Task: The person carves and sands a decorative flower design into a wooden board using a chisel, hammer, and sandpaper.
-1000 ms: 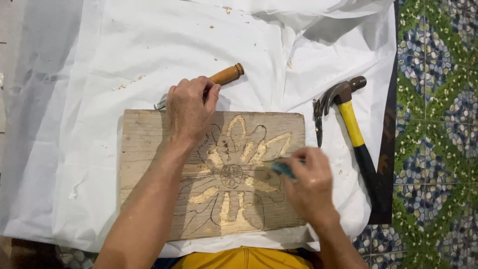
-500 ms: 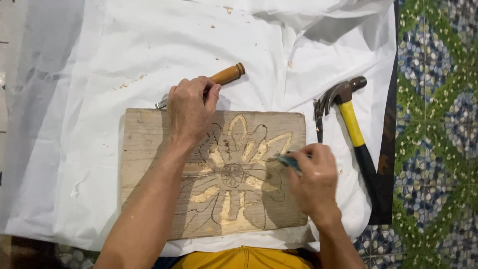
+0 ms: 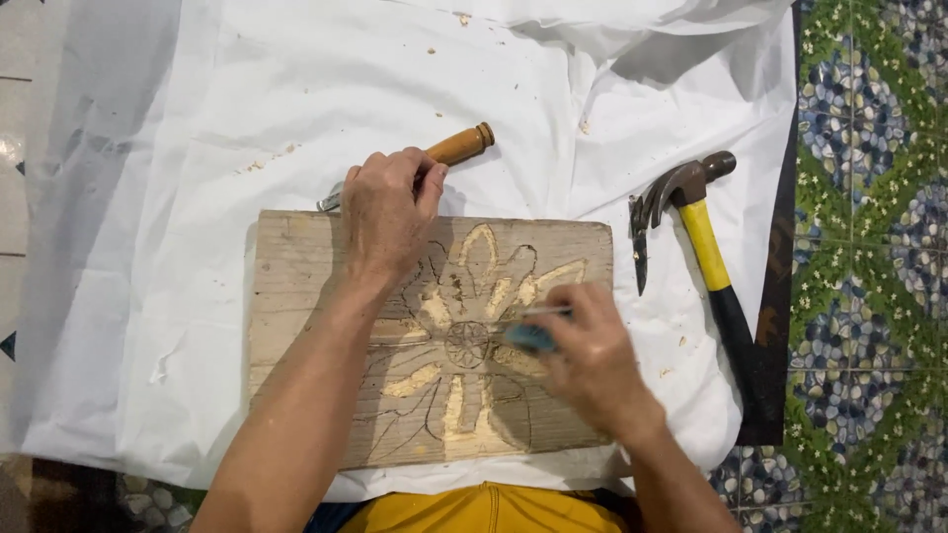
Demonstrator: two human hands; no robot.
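The wooden board (image 3: 326,296) with its half-carved flower lies on the white sheet (image 3: 197,148). At the board's top edge, my left hand (image 3: 387,212) is closed around a wooden-handled chisel (image 3: 456,146), as it was a second ago. My right hand (image 3: 591,357) has slid from the board's right edge in toward the flower's centre, fingers pinching a small blue-handled tool (image 3: 533,338), so work continues there. I count one board, two hand tools and one hammer (image 3: 703,237), lying right of the board.

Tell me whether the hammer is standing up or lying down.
Lying down. The hammer rests flat on the white sheet, right of the wooden board, head away from the person, touched by neither hand.
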